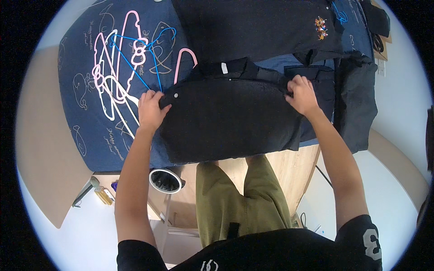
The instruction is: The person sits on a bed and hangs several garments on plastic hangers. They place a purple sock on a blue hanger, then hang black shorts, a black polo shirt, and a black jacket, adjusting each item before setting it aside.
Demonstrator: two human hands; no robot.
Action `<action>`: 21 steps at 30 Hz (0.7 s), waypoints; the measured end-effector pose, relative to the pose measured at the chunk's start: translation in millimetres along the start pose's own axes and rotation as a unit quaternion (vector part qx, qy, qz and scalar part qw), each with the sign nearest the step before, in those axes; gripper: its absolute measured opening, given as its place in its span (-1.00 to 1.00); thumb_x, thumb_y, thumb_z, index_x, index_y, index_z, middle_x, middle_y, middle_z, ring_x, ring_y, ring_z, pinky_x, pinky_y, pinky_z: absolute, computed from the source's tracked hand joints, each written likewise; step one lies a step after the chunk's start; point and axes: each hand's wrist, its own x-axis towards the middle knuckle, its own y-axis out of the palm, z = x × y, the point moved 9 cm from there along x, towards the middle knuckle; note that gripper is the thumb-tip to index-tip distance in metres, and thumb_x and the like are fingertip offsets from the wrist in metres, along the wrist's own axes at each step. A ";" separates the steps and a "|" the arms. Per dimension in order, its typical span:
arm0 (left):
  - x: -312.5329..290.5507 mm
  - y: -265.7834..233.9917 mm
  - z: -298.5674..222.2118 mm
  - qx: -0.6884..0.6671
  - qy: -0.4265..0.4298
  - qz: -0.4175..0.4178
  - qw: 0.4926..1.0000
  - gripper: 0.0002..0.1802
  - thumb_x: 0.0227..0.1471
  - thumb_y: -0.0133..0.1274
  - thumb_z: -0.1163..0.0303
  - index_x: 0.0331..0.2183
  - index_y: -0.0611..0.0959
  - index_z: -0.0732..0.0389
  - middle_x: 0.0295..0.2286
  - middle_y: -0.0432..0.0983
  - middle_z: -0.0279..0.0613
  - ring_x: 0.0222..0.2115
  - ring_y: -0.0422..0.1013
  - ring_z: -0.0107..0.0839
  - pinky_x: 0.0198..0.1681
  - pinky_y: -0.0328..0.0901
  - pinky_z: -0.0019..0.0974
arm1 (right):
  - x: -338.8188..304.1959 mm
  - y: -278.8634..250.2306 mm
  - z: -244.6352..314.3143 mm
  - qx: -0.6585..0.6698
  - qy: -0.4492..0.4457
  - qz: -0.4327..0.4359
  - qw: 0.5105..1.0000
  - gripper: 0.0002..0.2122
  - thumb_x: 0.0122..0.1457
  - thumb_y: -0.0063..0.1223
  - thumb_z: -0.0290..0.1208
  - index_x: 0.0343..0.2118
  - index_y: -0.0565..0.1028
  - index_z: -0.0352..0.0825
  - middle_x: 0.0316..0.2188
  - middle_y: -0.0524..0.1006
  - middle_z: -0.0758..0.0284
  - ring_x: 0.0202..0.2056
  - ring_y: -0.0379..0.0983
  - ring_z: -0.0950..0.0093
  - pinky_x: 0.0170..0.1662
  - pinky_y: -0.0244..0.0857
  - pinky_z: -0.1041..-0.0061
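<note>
A black garment (230, 119) lies spread on the bed in front of me. Its top edge is curved, with a round metal button at the left corner and a white label (224, 68) inside. My left hand (152, 110) is closed on that left corner, beside the button. At the opposite end of the top edge, my right hand (302, 95) pinches the cloth with bent fingers. Whether it is trousers, shorts or a skirt I cannot tell. A pink hanger (185, 52) sticks out from behind the garment's upper left.
Several pink, white and blue hangers (121, 86) lie tangled on the dark blue patterned bedspread (74, 113) at left. Another black garment (257, 27) with a small colourful print lies beyond. More dark clothes (357, 104) hang over the right edge. A lined bin (165, 181) stands below the bed.
</note>
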 end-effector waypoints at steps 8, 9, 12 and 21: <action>-191.8 19.6 -0.9 -0.031 0.191 0.061 0.979 -0.57 -0.45 0.21 0.57 -0.33 0.58 0.23 -0.13 0.47 -0.03 -0.10 0.40 -0.02 -0.07 0.30 -0.01 | -172.3 29.4 40.6 0.068 -0.213 0.083 0.971 -0.74 -0.14 0.30 -0.29 -0.39 0.49 -0.24 -0.20 0.46 0.24 -0.13 0.43 0.22 -0.16 0.36 0.20; -217.9 32.6 -2.6 -0.022 0.192 0.157 0.968 -0.59 -0.39 0.22 0.52 -0.31 0.61 0.18 -0.14 0.48 -0.07 -0.07 0.40 -0.06 -0.03 0.27 -0.02 | -200.9 48.3 43.0 0.071 -0.215 0.136 0.964 -0.73 -0.14 0.30 -0.29 -0.38 0.49 -0.23 -0.19 0.47 0.24 -0.14 0.44 0.23 -0.16 0.38 0.20; -292.5 93.4 4.1 0.011 0.249 0.278 0.928 -0.63 -0.24 0.24 0.41 -0.25 0.64 0.14 -0.13 0.49 -0.15 -0.03 0.40 -0.12 0.02 0.27 -0.06 | -269.0 118.3 55.7 0.046 -0.200 0.312 0.928 -0.71 -0.07 0.31 -0.26 -0.27 0.53 -0.20 -0.14 0.49 0.24 -0.08 0.46 0.23 -0.12 0.41 0.17; -96.3 57.9 -58.2 -0.194 0.114 0.159 0.961 -0.81 0.01 0.24 0.28 -0.35 0.66 0.17 -0.34 0.58 -0.08 -0.26 0.51 0.00 -0.18 0.39 -0.04 | -77.2 54.4 52.8 0.274 -0.027 0.117 0.954 -0.86 0.20 0.14 -0.29 -0.39 0.50 -0.24 -0.38 0.55 0.18 -0.29 0.54 0.15 -0.26 0.40 0.18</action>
